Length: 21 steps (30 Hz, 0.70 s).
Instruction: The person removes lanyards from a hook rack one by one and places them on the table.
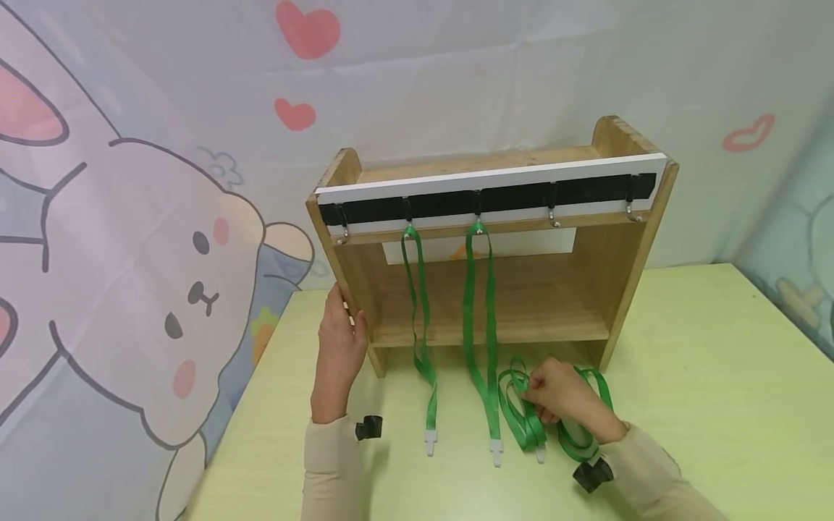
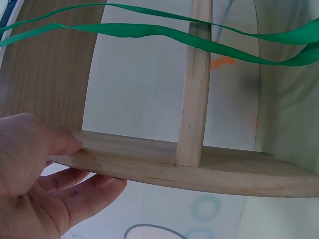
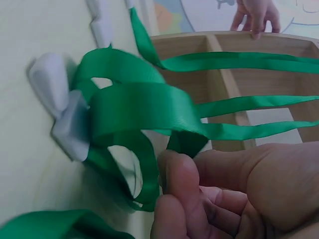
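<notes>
The green lanyard [image 3: 139, 107], loosely coiled, is pinched by the right hand [image 1: 563, 394]; long axis roughly front-to-back, pale clip [image 1: 540, 454] nearward; left hand [image 1: 342, 354] clamped on the rack [image 1: 554, 304].

This was a decorated corner, home or studio unclear
Printed cloth [image 1: 495, 94] walled a pale table [image 1: 704, 362], its cartoon animal [image 1: 150, 275] at nine o'clock, pink hearts [image 1: 309, 32] at eleven
</notes>
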Available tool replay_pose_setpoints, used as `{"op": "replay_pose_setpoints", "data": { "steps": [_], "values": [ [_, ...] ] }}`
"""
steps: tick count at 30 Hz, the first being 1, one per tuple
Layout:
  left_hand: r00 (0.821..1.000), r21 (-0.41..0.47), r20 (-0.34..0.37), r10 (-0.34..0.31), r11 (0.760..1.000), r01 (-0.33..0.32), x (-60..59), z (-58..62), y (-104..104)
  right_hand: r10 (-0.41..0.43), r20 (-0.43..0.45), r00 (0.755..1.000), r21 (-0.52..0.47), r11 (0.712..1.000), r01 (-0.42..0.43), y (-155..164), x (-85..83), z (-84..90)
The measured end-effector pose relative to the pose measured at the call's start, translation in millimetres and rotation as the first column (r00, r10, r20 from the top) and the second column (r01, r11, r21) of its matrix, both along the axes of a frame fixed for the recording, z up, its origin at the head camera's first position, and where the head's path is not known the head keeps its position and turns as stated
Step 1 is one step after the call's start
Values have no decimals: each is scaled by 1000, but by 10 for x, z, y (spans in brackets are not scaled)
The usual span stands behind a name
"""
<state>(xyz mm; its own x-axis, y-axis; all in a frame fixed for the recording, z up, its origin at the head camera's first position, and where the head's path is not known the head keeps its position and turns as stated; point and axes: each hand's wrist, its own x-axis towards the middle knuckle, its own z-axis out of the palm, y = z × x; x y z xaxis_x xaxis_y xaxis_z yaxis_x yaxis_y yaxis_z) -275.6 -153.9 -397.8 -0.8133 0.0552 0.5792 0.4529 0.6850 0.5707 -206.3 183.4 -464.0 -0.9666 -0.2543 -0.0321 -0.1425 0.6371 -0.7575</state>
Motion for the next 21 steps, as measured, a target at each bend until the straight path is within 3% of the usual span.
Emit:
{"op": "replay_pose_setpoints", "data": {
  "steps": [8, 15, 21],
  "values": [
    [1000, 5, -8, -9, 1000, 9, 1, -28, 0, -8, -26, 1000, 54, 998, 9, 11, -2, -60],
    [999, 7, -33, -12, 1000, 13, -14, -19, -5, -72, -89, 993, 175, 981, 87, 14, -6, -29],
    [999, -2, -42, -24, 1000, 24, -18, -14, -8, -87, -130, 988, 204, 972, 113, 36, -5, -6]
  ]
}}
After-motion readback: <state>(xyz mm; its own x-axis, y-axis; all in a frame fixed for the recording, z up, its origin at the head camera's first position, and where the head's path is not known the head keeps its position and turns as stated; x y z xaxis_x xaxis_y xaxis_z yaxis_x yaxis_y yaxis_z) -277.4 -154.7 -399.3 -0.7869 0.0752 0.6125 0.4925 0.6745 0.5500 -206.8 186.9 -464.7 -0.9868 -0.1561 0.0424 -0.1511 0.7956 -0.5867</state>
